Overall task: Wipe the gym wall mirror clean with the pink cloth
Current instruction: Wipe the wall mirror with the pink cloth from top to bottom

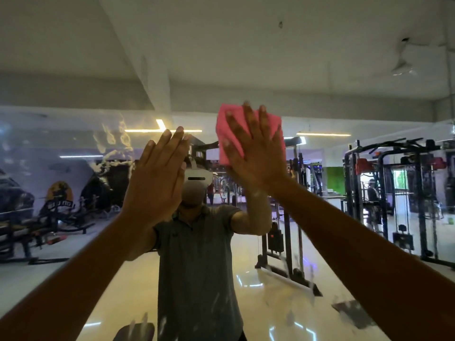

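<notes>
Forearms: two bare forearms reach up from the lower corners toward the glass, nearest the camera.
Left hand (157, 178): raised flat, fingers straight and close together, palm toward the glass; it holds nothing, and whether it touches the surface cannot be told.
Right hand (256, 148): fingers straight and spread, pressing the cloth flat against the glass, higher than the left hand.
Pink cloth (227, 130): a folded square of soft pink fabric, lying under the right palm and fingers, its left and top edges showing past the hand.
Large gym wall mirror (81, 242): fills the lower part of the view; its top edge runs just above the fingertips.
Smears (113, 139): whitish streaks and blotches on the glass at upper left, with more faint streaks low down near the bottom edge.
Reflection: a person in a grey short-sleeved shirt (197, 267) wearing a white headset (195, 185), standing between the two hands.
Reflected room: black weight machines (394, 198) to the right, benches and a wall mural to the left, a glossy pale floor (246, 279), strip ceiling lights.
Above the mirror: pale wall and ceiling with a beam.
</notes>
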A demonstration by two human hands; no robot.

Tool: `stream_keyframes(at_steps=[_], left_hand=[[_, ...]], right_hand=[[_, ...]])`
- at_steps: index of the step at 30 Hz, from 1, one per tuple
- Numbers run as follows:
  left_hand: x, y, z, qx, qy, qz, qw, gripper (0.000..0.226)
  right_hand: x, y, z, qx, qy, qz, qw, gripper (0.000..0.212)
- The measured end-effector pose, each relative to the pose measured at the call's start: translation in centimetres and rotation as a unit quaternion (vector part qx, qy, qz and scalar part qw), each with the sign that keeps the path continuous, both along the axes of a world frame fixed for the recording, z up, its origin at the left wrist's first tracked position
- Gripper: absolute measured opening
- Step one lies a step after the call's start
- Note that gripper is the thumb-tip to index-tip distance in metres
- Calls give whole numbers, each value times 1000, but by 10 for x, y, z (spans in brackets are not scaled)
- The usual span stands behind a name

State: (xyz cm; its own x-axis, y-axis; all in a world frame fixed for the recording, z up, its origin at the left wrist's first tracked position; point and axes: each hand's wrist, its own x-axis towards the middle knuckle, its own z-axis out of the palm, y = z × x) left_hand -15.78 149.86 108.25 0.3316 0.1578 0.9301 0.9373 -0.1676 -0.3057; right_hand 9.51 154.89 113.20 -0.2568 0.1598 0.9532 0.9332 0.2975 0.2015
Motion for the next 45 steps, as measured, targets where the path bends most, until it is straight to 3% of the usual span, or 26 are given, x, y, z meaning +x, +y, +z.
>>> stream_keyframes(at_steps=[2, 5, 6, 10, 16, 20, 21, 23, 26, 30, 31, 35, 37, 41, 43, 45], left_hand=[[0, 0, -1, 6, -5, -4, 1000, 59], [-3, 2, 1, 6, 6, -4, 1000, 59], [-5, 2, 1, 4, 9, 0, 1000, 59], [-5, 4, 1, 4, 7, 1, 1000, 59], [4, 0, -2, 4, -23, -8, 1000, 58], [19, 3, -8, 7, -65, 1, 998, 60], [22, 6, -11, 7, -68, 8, 998, 61], [24, 10, -15, 5, -65, 20, 998, 61], [16, 8, -10, -4, -41, 29, 999, 60], [26, -1, -13, 3, -35, 12, 999, 61], [33, 0, -14, 3, -24, 14, 1000, 61], [52, 7, -17, -18, -15, 17, 1000, 62], [53, 4, -21, -23, -23, 14, 999, 61], [69, -2, -25, -12, -33, 12, 999, 61], [82, 5, -18, -9, -20, 11, 1000, 60], [90, 14, -7, 4, -3, 35, 999, 60]], right_hand=[[-26, -10, -9, 7, -35, 17, 999, 77], [-2, -2, -42, 35, -201, 9, 979, 73], [12, 3, -38, 35, -197, 11, 980, 74], [6, 7, -17, 1, -7, 32, 999, 71], [27, 8, -54, 17, -180, 37, 983, 72], [5, 8, -33, 7, 11, 31, 999, 73], [-10, 3, -43, 2, 19, 29, 999, 74], [-19, -6, -83, -6, -52, 50, 997, 75], [34, 4, -125, -15, -135, 53, 989, 72], [45, 15, -85, -20, 68, 25, 997, 72], [28, 10, -85, -24, 76, 27, 996, 73], [28, 2, -136, -27, -102, 68, 992, 73], [71, 15, -133, -23, -63, 43, 997, 74], [81, 27, -63, -43, 140, 9, 989, 82], [54, 19, -57, -26, 121, 9, 992, 80], [52, 16, -81, -10, 20, 35, 999, 75]])
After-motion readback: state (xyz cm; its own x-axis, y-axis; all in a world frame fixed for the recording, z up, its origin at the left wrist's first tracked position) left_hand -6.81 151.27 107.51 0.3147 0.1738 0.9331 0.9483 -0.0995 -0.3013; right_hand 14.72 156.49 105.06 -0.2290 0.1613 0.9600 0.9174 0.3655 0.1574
